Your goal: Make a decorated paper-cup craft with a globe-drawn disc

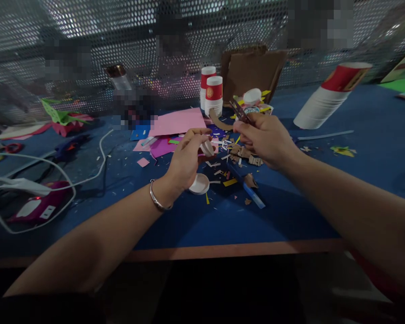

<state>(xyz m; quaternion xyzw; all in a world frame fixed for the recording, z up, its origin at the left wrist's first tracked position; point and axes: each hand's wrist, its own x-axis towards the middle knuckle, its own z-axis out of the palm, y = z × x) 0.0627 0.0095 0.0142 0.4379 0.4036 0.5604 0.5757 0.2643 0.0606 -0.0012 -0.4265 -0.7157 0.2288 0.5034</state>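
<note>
My left hand (pixel 186 159), with a metal bangle at the wrist, pinches a small white curved piece of paper cup (pixel 207 147) above the blue table (pixel 195 220). My right hand (pixel 265 137) is closed on dark scissors (pixel 239 111), blades pointing up and left. A white round cup bottom (pixel 200 183) lies on the table just under my left hand. Brown and white paper scraps (pixel 241 155) are scattered between the hands. A blue stick (pixel 251 194) lies below them.
Pink paper sheets (pixel 177 122), stacked red-and-white paper cups (pixel 213 95), brown cardboard (pixel 253 69), and a tipped stack of cups (pixel 327 96) lie farther back. A glue gun (pixel 37 204) with white cable sits left. A perforated metal screen (pixel 121 27) closes off the back.
</note>
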